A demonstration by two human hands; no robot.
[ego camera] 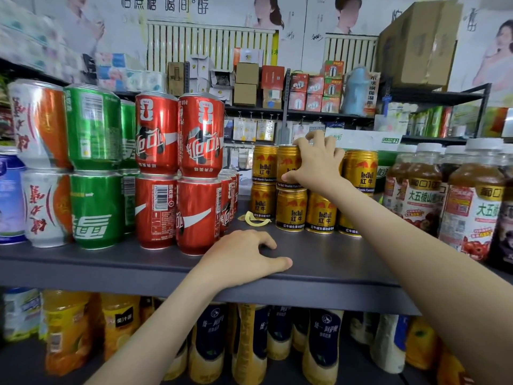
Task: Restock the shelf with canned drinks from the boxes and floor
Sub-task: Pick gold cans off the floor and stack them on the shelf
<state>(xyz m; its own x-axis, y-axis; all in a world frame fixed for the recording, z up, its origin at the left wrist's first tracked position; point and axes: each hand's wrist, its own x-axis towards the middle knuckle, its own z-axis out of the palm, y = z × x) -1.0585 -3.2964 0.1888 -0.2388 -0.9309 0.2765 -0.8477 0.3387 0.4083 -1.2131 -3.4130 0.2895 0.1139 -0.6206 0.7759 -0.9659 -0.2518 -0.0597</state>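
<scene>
Right hand grasps an upper-tier gold Red Bull can; left hand rests relaxed, holding nothing, on the grey shelf.

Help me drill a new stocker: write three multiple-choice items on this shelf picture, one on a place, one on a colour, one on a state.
1. The left hand rests on:
A the shelf's front edge
B a red can
C a bottle cap

2. The can in the right hand's grip is:
A green
B gold
C red

3. The gold cans are:
A lying on their sides
B upright, stacked two high
C in a single tier

Answers:
1 A, its palm and fingers lie on the grey board near the lip and hold nothing.
2 B, fingers and thumb curl round a gold upper-tier can.
3 B, an upper row stands on a lower row.
</scene>
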